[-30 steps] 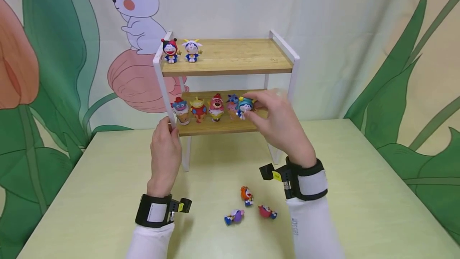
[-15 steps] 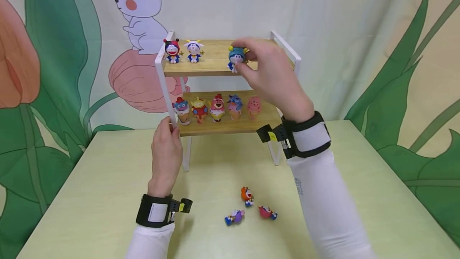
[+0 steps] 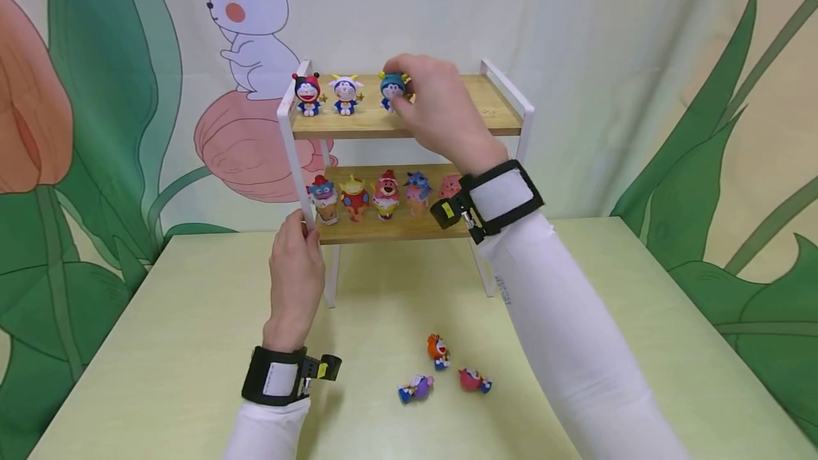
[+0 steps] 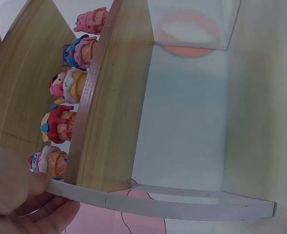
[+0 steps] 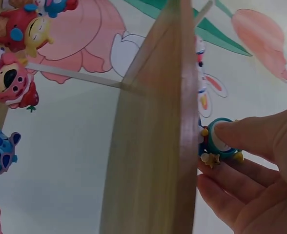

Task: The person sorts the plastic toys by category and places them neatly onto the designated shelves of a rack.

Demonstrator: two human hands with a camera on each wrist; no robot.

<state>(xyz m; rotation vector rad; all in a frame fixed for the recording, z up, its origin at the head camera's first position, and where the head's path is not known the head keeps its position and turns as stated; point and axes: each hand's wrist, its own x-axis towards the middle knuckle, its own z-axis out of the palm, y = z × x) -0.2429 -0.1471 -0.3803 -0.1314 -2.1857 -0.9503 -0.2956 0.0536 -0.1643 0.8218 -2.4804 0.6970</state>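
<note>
My right hand (image 3: 441,105) pinches a small figurine with a teal horned hat (image 3: 391,85) at the top board (image 3: 495,108) of a two-tier shelf. Thumb and fingers hold its head in the right wrist view; its base is hidden behind the board edge. To its left stand a red-and-black-hatted figurine (image 3: 308,93) and a white-horned figurine (image 3: 345,94). My left hand (image 3: 296,282) grips the shelf's white side frame (image 4: 182,207), with thumb and fingers on either side of it in the left wrist view.
Several ice-cream-cone figurines, among them a pink bear (image 3: 386,194), line the lower board (image 3: 383,233). On the table lie an orange figurine (image 3: 437,351), a purple one (image 3: 417,388) and a red one (image 3: 474,380). A printed curtain (image 3: 594,77) hangs behind.
My right hand has lifted the teal-hatted figurine from in front of the lower board up to the top one, then left towards the white-horned figurine. My left hand keeps its grip.
</note>
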